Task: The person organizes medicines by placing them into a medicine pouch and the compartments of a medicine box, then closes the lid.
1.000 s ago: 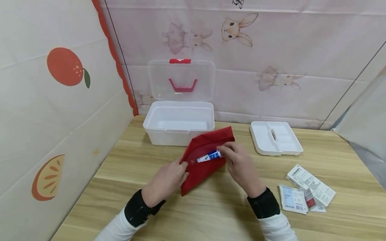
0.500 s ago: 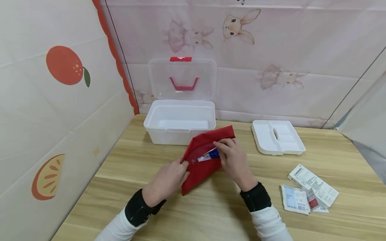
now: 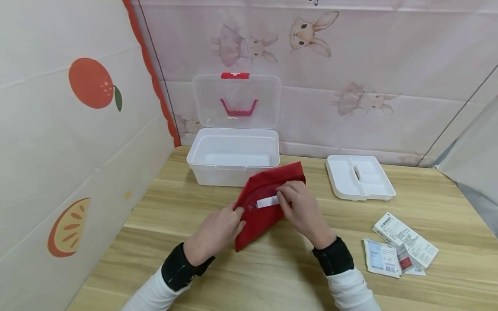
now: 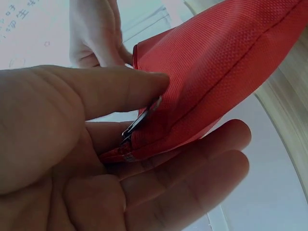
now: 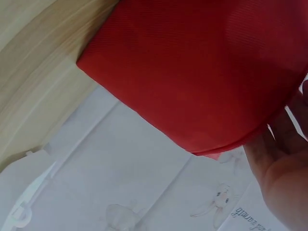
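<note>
Left hand (image 3: 218,231): pinching a red woven-fabric pouch (image 3: 258,224) beside its metal zip pull (image 4: 142,116); lower fingers loosely extended.
Right hand (image 3: 303,209): narrow, pinching a flat white strip-shaped item (image 3: 267,201) at pouch mouth.
Pouch: tilted, before an open white plastic box (image 3: 219,177); coarse weave, stitched seam.

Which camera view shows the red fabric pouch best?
The head view, because it frames the red fabric pouch from end to end. Left wrist: one gripped end, close up. Right wrist: a cropped outer side.
</note>
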The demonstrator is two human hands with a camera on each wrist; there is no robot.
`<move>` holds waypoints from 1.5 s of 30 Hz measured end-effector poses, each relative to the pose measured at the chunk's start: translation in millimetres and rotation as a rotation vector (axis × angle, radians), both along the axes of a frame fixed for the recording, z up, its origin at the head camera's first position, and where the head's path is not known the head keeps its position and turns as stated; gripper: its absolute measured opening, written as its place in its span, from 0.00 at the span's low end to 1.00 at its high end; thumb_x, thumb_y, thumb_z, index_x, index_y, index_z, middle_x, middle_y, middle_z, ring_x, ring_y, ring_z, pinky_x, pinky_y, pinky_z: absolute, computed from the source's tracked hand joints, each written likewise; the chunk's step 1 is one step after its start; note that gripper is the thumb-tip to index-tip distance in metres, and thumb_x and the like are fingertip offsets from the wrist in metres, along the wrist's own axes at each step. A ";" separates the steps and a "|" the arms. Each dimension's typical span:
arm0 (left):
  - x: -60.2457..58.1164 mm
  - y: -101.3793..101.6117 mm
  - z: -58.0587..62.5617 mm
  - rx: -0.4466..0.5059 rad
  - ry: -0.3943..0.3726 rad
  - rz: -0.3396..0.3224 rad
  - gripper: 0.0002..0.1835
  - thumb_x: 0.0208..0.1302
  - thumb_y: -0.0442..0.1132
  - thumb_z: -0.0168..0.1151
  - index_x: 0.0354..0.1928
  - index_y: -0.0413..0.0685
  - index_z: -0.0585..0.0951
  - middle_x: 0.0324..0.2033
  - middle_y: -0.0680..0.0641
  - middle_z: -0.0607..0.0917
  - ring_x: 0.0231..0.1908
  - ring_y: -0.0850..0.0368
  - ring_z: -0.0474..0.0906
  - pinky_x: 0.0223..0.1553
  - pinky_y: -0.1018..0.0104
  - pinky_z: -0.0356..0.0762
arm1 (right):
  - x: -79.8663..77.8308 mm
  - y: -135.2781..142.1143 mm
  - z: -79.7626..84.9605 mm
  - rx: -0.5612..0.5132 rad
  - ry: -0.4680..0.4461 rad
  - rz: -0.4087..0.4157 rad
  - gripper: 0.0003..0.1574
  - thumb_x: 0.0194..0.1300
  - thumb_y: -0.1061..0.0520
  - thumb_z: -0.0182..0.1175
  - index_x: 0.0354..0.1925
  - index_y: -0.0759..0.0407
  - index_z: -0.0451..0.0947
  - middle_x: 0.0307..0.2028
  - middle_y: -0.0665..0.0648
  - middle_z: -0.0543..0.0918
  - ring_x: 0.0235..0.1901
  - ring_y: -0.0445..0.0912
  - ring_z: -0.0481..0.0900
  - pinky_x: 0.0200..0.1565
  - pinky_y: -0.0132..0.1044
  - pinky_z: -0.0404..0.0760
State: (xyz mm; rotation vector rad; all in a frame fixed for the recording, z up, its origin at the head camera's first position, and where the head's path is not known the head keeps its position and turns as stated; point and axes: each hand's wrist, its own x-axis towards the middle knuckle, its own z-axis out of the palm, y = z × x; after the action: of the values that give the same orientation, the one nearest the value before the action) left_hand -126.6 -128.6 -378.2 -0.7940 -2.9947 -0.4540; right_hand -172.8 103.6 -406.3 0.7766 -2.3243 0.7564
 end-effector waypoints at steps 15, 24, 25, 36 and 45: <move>0.0 -1.4 1.4 0.116 0.024 -0.038 0.04 0.68 0.36 0.63 0.38 0.41 0.80 0.27 0.49 0.80 0.23 0.63 0.77 0.28 0.72 0.81 | 48.4 -32.1 10.8 0.062 -0.214 0.111 0.10 0.59 0.56 0.72 0.35 0.54 0.79 0.26 0.46 0.81 0.25 0.36 0.74 0.31 0.28 0.78; -1.8 -5.2 6.4 0.246 -0.197 -0.100 0.18 0.73 0.32 0.53 0.62 0.38 0.70 0.33 0.47 0.82 0.22 0.64 0.74 0.27 0.76 0.78 | 53.5 -57.7 -8.2 0.029 -0.524 0.154 0.15 0.65 0.50 0.68 0.46 0.55 0.78 0.31 0.46 0.83 0.27 0.36 0.76 0.36 0.27 0.80; -1.8 -4.9 6.8 0.239 -0.201 -0.110 0.21 0.73 0.31 0.54 0.65 0.38 0.67 0.33 0.48 0.82 0.22 0.65 0.74 0.28 0.77 0.77 | 53.2 -58.4 -9.5 0.019 -0.513 0.156 0.15 0.65 0.51 0.68 0.46 0.55 0.78 0.31 0.47 0.83 0.27 0.36 0.76 0.37 0.28 0.80; 2.7 -3.7 10.6 0.294 -0.265 -0.181 0.42 0.74 0.31 0.50 0.78 0.44 0.36 0.23 0.53 0.73 0.14 0.66 0.65 0.21 0.72 0.71 | 51.3 -59.1 -10.4 0.043 -0.419 0.169 0.09 0.66 0.58 0.66 0.44 0.55 0.77 0.32 0.49 0.83 0.28 0.36 0.75 0.41 0.31 0.83; 3.0 -7.2 12.4 0.234 -0.252 -0.228 0.44 0.71 0.29 0.55 0.78 0.43 0.39 0.32 0.49 0.80 0.22 0.65 0.71 0.31 0.73 0.75 | 50.6 -56.0 -10.4 0.064 -0.412 0.221 0.06 0.68 0.58 0.62 0.41 0.53 0.74 0.29 0.45 0.78 0.26 0.36 0.71 0.34 0.27 0.79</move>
State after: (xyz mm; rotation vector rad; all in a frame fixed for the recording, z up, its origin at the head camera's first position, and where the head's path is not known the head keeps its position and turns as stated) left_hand -123.6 -135.8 -365.8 -1.1358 -2.9962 -0.9597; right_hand -122.3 47.6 -416.6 0.9953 -2.6647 1.0235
